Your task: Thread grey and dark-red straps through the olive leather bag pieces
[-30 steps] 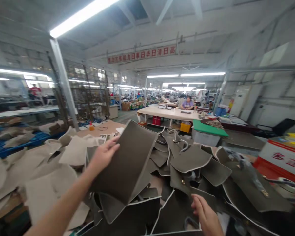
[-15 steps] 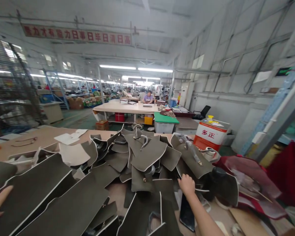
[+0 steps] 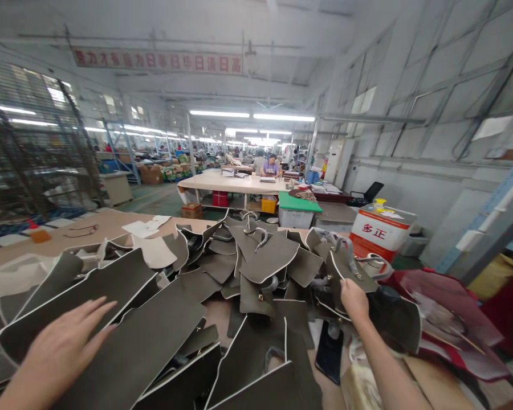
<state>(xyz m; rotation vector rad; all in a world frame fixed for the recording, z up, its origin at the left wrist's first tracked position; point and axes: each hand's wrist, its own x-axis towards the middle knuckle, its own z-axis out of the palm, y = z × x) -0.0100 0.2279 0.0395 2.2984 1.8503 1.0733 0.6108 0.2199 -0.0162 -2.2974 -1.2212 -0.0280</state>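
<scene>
Dark olive bag panels (image 3: pixel 141 336) with white edges lie heaped across the table before me. At lower left, my left hand (image 3: pixel 64 347) is open, its fingers stretched over a long olive panel. On the right side of the heap, my right hand (image 3: pixel 354 302) is closed on the edge of an olive bag panel (image 3: pixel 336 273), which stands partly raised. Grey-wrapped handles and small gold-coloured fittings show on several panels. A black phone (image 3: pixel 329 353) lies below my right hand. The fingertips of the right hand are partly hidden.
A red-and-white can (image 3: pixel 380 233) with a yellow cap stands at the right. Dark red material (image 3: pixel 448 302) lies near it. Glasses (image 3: pixel 81 230) and white pieces (image 3: pixel 145 226) are at the far left of the table (image 3: pixel 106 219). A person (image 3: pixel 271 166) sits at a table beyond.
My left hand has come further into view over the long panel. My right hand has risen, lifting a panel's edge. The view has turned slightly left.
</scene>
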